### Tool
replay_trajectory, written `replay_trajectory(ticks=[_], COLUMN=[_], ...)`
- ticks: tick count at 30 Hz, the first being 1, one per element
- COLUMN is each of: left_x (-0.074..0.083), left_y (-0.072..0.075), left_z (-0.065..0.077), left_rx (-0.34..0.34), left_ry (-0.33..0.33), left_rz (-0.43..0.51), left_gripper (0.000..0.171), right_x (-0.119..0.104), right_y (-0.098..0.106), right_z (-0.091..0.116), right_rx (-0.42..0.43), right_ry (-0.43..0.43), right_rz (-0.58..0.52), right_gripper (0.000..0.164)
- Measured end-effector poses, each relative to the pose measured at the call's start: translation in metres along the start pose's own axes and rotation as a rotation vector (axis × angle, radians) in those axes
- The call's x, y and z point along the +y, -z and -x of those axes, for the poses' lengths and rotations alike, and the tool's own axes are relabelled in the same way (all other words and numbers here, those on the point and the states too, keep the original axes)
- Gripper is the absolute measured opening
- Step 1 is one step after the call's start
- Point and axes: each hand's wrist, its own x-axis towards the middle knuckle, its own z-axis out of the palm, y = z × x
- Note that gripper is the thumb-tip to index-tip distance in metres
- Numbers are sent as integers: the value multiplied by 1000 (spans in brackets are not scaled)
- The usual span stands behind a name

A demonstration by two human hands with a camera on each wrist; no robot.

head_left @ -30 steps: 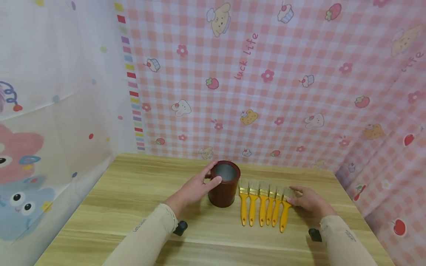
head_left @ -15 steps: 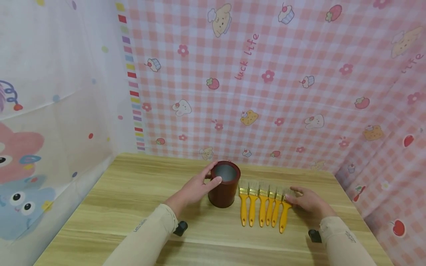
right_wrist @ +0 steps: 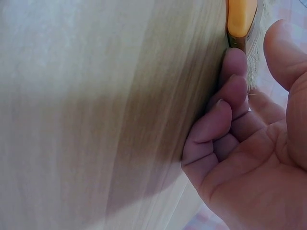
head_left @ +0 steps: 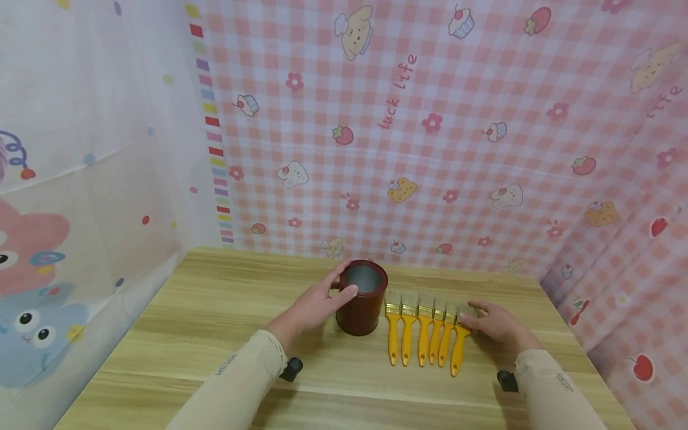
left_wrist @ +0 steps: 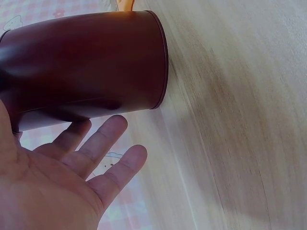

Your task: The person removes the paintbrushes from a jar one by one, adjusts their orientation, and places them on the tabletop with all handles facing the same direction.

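A dark reddish-brown mug [head_left: 357,313] with a grey inside stands upright at mid-table. My left hand [head_left: 314,304] rests against its handle side, thumb at the front of the rim and index finger at the back. In the left wrist view three fingers [left_wrist: 114,125] spread out beside the mug's wall. Right of the mug lies a row of several paintbrushes, handles toward me, bristles away. Beside the rightmost paintbrush [head_left: 458,355], slightly tilted, is my right hand [head_left: 497,322]. Its fingertips [right_wrist: 235,64] are loosely bent right at the brush's metal band and bristles, the thumb standing apart.
The wood-grain table [head_left: 215,310] ends at a pink checked curtain [head_left: 322,179] behind, with a white patterned cloth [head_left: 107,179] on the left. Small black devices, one at the left sleeve [head_left: 292,369] and one at the right, sit just above the tabletop.
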Motion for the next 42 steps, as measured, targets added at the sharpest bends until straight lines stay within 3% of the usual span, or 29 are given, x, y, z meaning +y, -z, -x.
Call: replay_trajectory(ticks=[17,26,34,42], left_x=[0,-2,-1,1], left_y=[1,1,1,5], left_z=[0,-1,-2,0], left_rx=[-2,-2,-7,38], left_ry=[6,-12,-14,15], left_rz=[-22,1,-24,-111], left_gripper=[72,72,73,73], right_x=[1,1,5,6], right_y=[0,-2,-2,-2], right_z=[-2,-5,-7,-8], right_rx=[19,25,28,29], right_ry=[28,3,7,5], right_rz=[47,25,38,37], right_gripper=[87,86,89,89])
